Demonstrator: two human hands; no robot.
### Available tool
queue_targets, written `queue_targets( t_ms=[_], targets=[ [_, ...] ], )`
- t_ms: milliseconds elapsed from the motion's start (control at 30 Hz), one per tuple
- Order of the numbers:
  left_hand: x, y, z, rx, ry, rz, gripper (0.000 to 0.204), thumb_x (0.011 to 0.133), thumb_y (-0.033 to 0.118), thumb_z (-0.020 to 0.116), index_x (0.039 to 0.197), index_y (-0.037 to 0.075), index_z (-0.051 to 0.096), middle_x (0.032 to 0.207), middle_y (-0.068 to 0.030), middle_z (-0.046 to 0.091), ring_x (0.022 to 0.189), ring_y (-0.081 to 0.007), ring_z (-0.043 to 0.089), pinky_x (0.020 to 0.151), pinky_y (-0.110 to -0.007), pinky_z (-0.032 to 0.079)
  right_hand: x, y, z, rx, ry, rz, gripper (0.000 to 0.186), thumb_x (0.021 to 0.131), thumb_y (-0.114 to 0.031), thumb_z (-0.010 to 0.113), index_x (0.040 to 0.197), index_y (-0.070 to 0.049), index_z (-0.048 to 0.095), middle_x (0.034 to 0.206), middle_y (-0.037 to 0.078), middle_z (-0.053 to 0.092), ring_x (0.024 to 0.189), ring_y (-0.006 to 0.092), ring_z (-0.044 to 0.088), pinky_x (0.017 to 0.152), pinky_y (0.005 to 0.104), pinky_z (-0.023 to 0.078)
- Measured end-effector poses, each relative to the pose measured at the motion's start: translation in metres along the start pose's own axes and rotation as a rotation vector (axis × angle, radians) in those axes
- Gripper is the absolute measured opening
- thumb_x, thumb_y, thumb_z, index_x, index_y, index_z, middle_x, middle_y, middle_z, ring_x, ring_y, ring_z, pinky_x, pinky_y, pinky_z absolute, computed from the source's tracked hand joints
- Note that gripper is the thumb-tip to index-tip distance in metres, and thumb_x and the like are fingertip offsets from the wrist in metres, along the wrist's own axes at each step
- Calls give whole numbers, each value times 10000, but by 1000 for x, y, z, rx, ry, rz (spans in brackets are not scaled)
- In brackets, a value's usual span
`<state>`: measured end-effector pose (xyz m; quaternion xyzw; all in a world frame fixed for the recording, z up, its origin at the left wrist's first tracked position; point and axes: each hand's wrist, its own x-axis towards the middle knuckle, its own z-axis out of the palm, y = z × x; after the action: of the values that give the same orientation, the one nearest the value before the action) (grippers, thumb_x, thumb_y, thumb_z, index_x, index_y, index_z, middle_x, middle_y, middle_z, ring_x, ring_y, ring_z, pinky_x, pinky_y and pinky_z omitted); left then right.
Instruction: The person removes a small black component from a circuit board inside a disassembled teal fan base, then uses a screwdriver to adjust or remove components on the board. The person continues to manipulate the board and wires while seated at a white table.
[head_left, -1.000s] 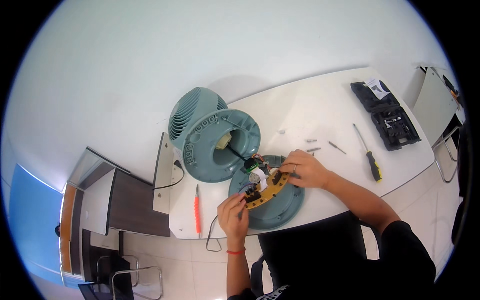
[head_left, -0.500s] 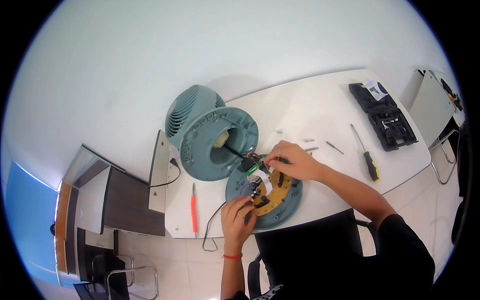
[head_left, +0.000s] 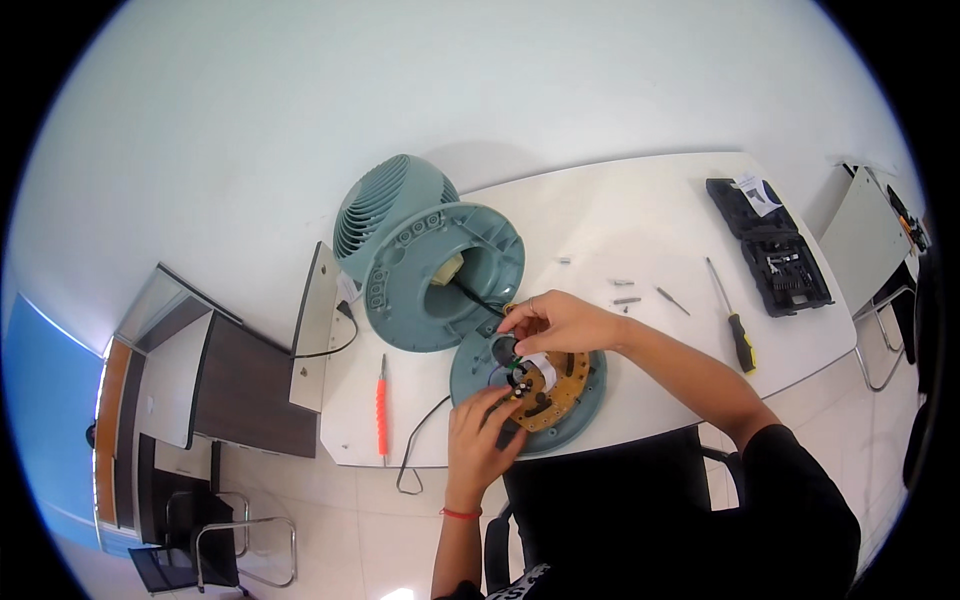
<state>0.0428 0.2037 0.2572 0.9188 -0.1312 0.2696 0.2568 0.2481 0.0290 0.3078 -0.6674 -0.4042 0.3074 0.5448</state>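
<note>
A teal fan (head_left: 393,215) lies on its side on the white table, its hollow round base turned toward me. Black cable runs from the base to a round teal bottom cover (head_left: 583,418). Inside this cover sits a yellow-brown circuit board (head_left: 568,388) with a white label or ribbon on it. My right hand (head_left: 568,325) pinches a dark, roundish part with wires (head_left: 505,349) over the far left of the board. Nearer to me, my left hand (head_left: 482,437) has its fingertips closed at small connectors (head_left: 519,385) on the board's left side; what they grip is hidden.
A red-handled screwdriver (head_left: 382,415) lies left of the cover. To the right are small bits (head_left: 626,300), a thin driver bit (head_left: 672,300), a yellow-black screwdriver (head_left: 741,343) and an opened black tool case (head_left: 785,265). A power cord (head_left: 408,455) hangs over the front edge.
My right hand has moved left and slightly down, now holding the dark part tilted up. My left hand stays by the connectors. The whole view has shifted slightly.
</note>
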Motion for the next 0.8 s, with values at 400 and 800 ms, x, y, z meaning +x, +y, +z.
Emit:
queue_targets(
  t_ms=[400,800],
  targets=[
    [-4,11,16,-77,146,-144,493,723,24,768,1198,81,646,1283,-98,660,1285,-335,579,1086,-447,387,-17,15,-37,347,-295,-189,360,941,58,649,1287,-36,619,1277,83,664,1227,168,610,1056,306,483],
    [-53,39,55,-39,454,-76,363,732,123,814,1035,106,614,1049,-106,572,1000,-314,548,886,-421,451,-12,4,-40,481,-39,-205,355,935,28,688,1278,-29,615,1237,88,689,1175,176,650,1029,329,517]
  ],
)
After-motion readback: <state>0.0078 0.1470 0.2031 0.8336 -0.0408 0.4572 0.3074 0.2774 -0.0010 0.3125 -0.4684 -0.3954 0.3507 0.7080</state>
